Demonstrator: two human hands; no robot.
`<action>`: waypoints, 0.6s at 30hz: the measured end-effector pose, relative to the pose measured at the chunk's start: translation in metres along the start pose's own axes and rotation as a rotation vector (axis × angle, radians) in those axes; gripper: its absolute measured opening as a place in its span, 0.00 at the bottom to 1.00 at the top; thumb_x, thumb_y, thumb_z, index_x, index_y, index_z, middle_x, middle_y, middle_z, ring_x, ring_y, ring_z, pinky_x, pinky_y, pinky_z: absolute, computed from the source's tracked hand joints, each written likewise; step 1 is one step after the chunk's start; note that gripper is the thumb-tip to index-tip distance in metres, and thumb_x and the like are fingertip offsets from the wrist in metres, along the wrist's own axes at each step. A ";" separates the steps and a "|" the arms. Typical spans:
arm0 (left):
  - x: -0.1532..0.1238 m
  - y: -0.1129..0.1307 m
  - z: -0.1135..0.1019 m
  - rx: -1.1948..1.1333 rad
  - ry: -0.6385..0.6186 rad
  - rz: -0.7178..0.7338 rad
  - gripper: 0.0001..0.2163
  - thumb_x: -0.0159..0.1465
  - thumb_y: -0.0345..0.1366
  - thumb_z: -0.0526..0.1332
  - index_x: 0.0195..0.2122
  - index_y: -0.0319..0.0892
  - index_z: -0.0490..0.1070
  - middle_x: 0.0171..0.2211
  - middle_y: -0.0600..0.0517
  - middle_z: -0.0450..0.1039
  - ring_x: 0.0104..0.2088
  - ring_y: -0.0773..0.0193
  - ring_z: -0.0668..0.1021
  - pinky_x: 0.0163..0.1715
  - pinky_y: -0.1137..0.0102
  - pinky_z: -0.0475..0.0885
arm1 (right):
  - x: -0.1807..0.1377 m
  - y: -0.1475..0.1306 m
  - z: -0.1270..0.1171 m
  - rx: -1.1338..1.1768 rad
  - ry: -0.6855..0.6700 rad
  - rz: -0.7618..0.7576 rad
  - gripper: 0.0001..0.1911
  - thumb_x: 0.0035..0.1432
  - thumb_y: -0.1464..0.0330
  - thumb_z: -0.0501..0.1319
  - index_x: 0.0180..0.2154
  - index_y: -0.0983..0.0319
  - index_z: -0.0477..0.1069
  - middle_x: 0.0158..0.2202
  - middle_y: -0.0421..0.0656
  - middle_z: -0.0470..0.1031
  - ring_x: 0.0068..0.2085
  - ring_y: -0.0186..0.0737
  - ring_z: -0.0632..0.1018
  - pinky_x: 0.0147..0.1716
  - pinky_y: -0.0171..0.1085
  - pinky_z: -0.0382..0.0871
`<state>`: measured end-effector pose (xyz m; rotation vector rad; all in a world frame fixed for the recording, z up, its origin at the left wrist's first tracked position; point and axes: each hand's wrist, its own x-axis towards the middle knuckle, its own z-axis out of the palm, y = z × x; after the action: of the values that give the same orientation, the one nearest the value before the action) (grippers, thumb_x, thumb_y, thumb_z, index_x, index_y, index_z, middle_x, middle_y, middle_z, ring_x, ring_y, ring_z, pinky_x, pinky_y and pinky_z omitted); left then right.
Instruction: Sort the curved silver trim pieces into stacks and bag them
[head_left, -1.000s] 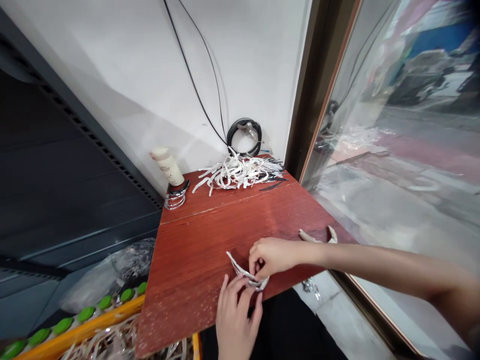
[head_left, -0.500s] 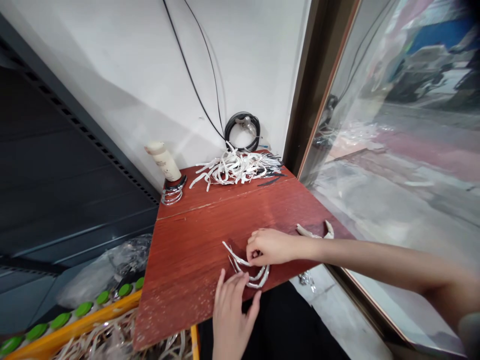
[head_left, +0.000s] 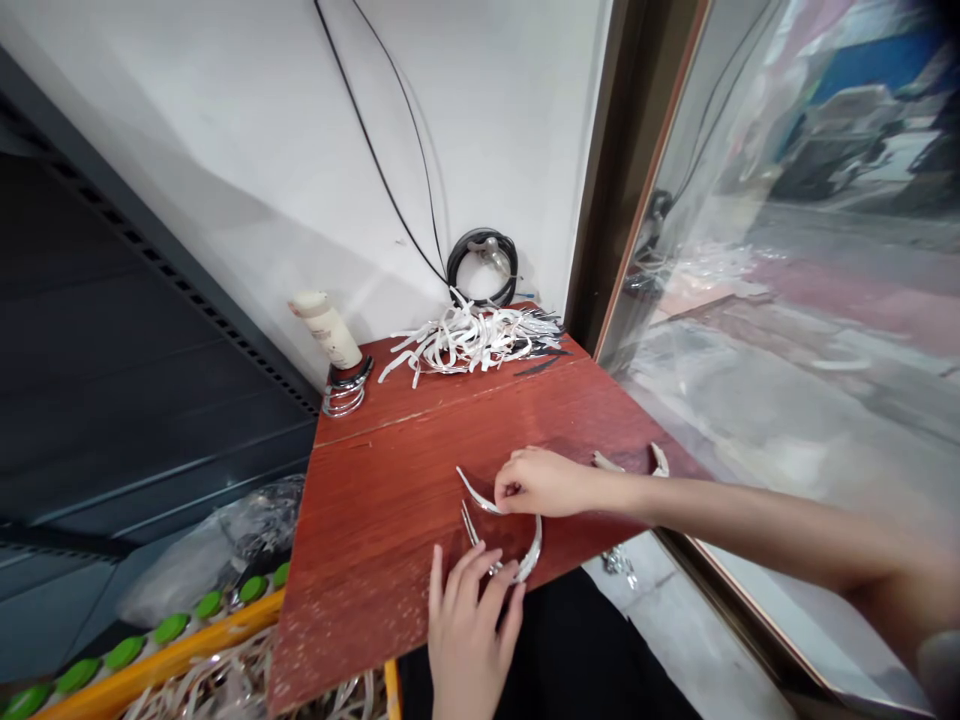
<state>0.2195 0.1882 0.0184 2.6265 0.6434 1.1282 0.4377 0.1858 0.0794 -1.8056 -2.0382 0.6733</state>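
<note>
My right hand (head_left: 541,482) pinches a thin white curved strip (head_left: 474,493) and lifts it off a red-brown wooden tabletop (head_left: 390,470). My left hand (head_left: 469,620) lies flat near the table's front edge, its spread fingers pressing down a second curved white strip (head_left: 531,557). The two strips sit apart, one above the other.
A heap of white strips (head_left: 472,338) lies at the back of the table, beside a coiled black cable (head_left: 484,262), a cream bottle (head_left: 325,327) and metal rings (head_left: 343,396). Another curved piece (head_left: 658,458) rests at the right edge by the glass. An orange crate (head_left: 150,660) stands lower left.
My right hand has pulled one strip up and away from the other. My left hand has stayed on the lower strip, pressing it to the table.
</note>
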 end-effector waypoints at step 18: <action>-0.013 -0.022 0.043 0.149 0.280 0.085 0.10 0.66 0.40 0.54 0.37 0.51 0.76 0.34 0.61 0.82 0.39 0.65 0.82 0.69 0.59 0.47 | 0.086 -0.003 -0.035 -0.177 -0.076 -0.085 0.09 0.59 0.66 0.62 0.39 0.55 0.80 0.38 0.36 0.82 0.38 0.34 0.80 0.36 0.28 0.67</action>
<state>0.2366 0.2006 -0.0270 2.6632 0.6973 1.5481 0.4420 0.2750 0.1049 -1.8000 -2.2746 0.5619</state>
